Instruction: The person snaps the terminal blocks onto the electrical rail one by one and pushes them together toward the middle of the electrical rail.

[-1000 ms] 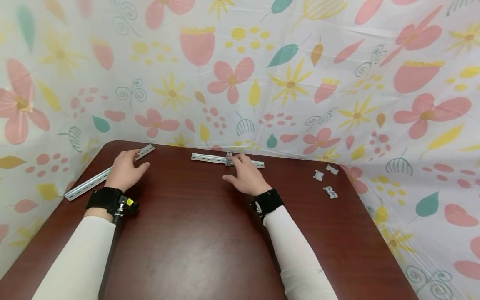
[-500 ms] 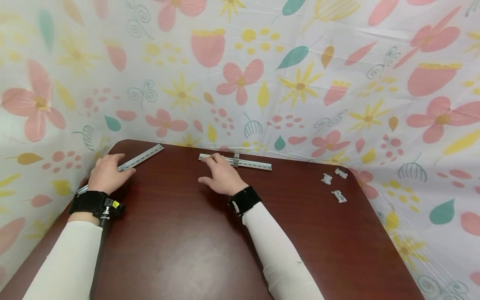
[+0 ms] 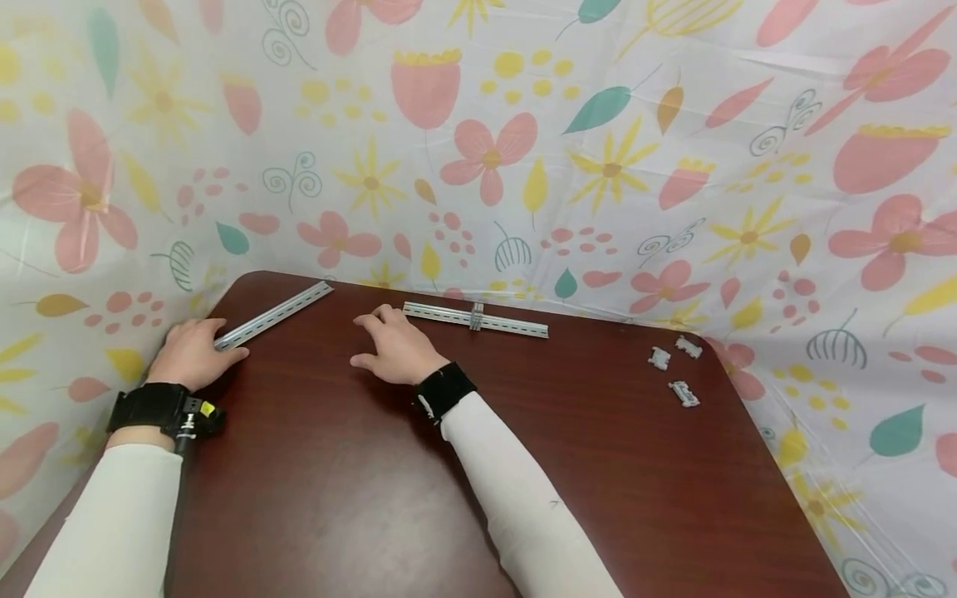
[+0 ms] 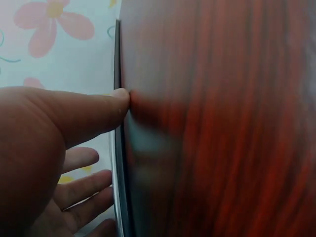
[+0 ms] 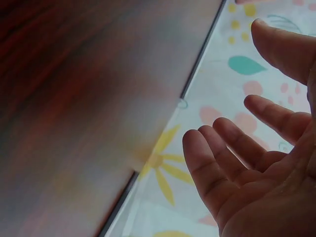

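A slotted metal DIN rail (image 3: 280, 314) lies slanted at the table's back left. My left hand (image 3: 188, 353) is at its near end and covers that end in the head view. In the left wrist view the thumb (image 4: 101, 106) reaches across to the rail's edge, with the other fingers loosely spread on the far side. A second DIN rail (image 3: 516, 326) lies along the back edge, with a small grey clip-like piece (image 3: 476, 316) mounted across its middle. Just left of that rail hovers my right hand (image 3: 396, 345), fingers spread and relaxed, holding nothing.
Three small grey plastic pieces (image 3: 684, 394) lie loose at the table's back right. A patterned curtain (image 3: 486, 208) rises behind the dark red wooden table (image 3: 359, 482) and hangs along both its sides.
My left hand has slid along the slanted rail toward its near end. The right hand has moved left, from the clip-like piece to past the second rail's left end. The head view has shifted slightly.
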`<state>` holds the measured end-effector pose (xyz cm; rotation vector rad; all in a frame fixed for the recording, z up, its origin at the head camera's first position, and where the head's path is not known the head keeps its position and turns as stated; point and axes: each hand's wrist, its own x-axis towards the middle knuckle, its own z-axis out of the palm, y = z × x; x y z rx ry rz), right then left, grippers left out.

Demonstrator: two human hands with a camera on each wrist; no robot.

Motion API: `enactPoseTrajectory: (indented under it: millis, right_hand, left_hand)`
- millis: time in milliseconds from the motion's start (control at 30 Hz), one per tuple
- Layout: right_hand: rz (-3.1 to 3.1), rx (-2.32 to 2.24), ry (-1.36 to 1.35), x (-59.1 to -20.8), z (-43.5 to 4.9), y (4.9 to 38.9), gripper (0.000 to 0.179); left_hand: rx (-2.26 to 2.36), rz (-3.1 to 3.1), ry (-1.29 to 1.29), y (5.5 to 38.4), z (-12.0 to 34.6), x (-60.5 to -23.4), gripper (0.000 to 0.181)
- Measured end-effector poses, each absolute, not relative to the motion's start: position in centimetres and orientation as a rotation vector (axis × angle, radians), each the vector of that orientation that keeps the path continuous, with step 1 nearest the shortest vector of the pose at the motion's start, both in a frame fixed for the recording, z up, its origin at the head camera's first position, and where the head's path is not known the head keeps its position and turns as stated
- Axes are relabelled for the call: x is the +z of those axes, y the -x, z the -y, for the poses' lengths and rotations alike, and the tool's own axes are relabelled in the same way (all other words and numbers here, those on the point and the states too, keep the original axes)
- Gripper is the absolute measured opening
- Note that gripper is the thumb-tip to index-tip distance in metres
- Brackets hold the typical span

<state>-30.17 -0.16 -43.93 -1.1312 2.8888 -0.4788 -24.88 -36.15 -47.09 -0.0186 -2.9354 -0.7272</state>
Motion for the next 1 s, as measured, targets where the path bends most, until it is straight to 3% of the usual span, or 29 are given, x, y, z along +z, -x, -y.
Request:
enactPoseTrajectory:
  millis: [333, 1000]
  right_hand:
    - [-2.857, -0.410, 1.103, -44.9, 2.0, 30.1, 0.066]
    - [-2.852, -0.388, 1.086, -44.9, 2.7, 30.0, 0.066]
  left_hand:
    - [-0.627, 2.996, 0.071, 24.6, 37.3, -46.6, 0.053]
    - [-0.536, 3.056, 0.196, 24.2, 37.3, -45.4, 0.032]
